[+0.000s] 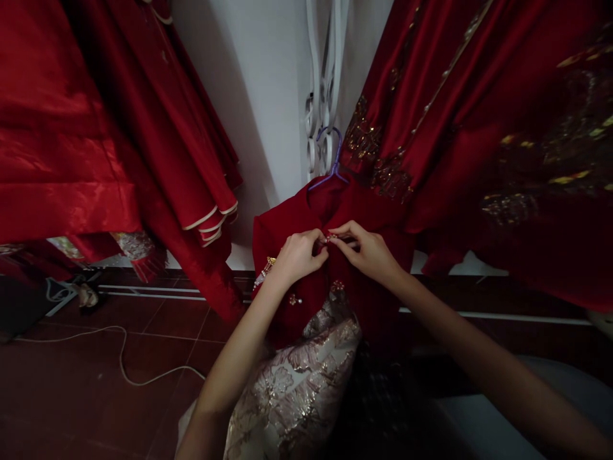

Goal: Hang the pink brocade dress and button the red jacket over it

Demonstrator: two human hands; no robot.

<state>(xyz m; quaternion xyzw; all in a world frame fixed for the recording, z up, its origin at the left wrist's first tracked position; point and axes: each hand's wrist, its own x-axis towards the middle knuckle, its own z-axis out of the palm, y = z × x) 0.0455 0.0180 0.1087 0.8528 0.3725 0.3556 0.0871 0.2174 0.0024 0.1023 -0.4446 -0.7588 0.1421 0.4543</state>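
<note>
Red and bead-ornamented, the jacket (pixel 313 284) hangs open-collared while left fingers (pixel 317 257) and right fingers (pixel 343 248) pinch its front.

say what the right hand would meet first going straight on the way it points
Most likely the left hand, close opposite the right hand at the red garment; exact depth is unclear.

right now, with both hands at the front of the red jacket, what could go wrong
The left hand and right hand meet at a small spot on the front of the jacket, so a fingertip could slip there. The jacket hangs on a hanger, and a hard tug might tilt it. The tassel lies close to the left wrist and may snag.
</note>
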